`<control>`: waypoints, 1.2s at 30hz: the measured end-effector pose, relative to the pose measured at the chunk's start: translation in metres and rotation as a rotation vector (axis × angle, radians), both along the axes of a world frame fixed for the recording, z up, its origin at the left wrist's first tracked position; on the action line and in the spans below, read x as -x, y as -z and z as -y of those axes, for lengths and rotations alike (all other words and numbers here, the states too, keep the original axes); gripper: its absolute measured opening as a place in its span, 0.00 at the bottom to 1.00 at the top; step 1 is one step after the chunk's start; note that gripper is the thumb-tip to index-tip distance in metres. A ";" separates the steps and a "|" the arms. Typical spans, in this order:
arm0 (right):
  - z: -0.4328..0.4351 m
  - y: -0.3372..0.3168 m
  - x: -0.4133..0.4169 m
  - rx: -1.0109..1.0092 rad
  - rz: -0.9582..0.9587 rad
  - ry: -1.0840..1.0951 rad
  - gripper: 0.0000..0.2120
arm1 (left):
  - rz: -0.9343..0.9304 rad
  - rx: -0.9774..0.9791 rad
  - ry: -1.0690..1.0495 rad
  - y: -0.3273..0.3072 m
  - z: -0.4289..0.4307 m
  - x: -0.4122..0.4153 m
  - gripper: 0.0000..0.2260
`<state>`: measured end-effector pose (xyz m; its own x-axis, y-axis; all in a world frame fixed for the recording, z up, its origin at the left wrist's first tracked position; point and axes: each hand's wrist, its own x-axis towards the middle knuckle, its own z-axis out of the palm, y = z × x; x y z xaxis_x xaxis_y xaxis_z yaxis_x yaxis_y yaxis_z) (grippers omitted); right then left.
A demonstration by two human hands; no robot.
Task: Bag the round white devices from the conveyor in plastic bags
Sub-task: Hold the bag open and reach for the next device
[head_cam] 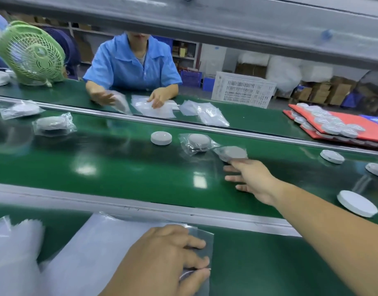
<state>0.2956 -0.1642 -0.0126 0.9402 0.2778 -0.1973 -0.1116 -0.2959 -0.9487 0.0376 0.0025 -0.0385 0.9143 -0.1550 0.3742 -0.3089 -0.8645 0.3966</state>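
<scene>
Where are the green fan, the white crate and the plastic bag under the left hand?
green fan [32, 54]: head view, centre of its grille.
white crate [243, 90]: head view, its front wall.
plastic bag [203, 233]: head view, its far right corner.

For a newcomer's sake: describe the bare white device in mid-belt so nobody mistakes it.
On the green conveyor belt, look toward its far edge, in front of the person in blue. The round white device sits there, just left of a bagged device. Alone among its near neighbours, it lies bare, with no plastic around it.
</scene>
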 end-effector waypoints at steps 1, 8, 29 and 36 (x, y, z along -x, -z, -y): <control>0.010 0.001 0.003 0.056 0.089 0.031 0.07 | 0.001 -0.001 -0.006 0.001 0.001 -0.001 0.05; 0.164 0.009 -0.009 1.302 0.386 0.340 0.27 | -0.016 -0.020 -0.016 0.003 0.004 0.003 0.08; 0.057 0.016 0.173 0.146 1.224 -0.487 0.10 | -0.118 0.705 -0.092 -0.014 0.001 0.001 0.04; 0.032 0.009 0.193 -0.135 0.635 -0.238 0.13 | -0.016 0.870 -0.014 -0.018 0.022 0.008 0.17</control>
